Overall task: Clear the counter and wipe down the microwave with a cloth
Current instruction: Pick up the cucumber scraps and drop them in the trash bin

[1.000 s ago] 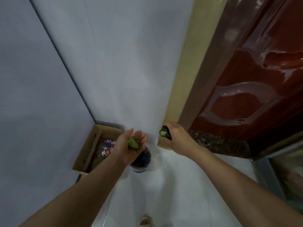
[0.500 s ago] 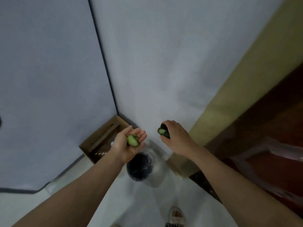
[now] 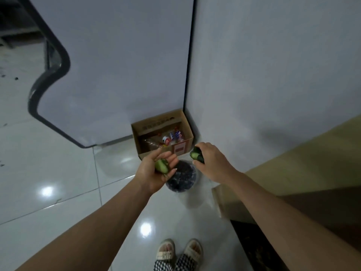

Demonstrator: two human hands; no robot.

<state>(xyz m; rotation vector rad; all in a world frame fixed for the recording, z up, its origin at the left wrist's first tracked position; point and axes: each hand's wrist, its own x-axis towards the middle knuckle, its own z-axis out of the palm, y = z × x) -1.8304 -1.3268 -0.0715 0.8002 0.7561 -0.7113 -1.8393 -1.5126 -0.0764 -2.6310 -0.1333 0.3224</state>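
Resting in left hand (image 3: 156, 171), cucumber piece (image 3: 161, 166) seemingly points forward (lengthwise).

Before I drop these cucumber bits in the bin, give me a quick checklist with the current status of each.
1. Left hand over the bin: partly; its fingers overlap the rim, the palm sits to the side.
2. Left cucumber piece free to fall: ok, it lies loose on the palm.
3. Right hand over the bin: not ok, it looks just past the rim.
4. Right cucumber piece secure: ok, fingers grip it.
5. Bin open: ok, no lid shows.
6. Room in the bin: cannot tell.
7. Box out of the drop path: ok, behind the bin.
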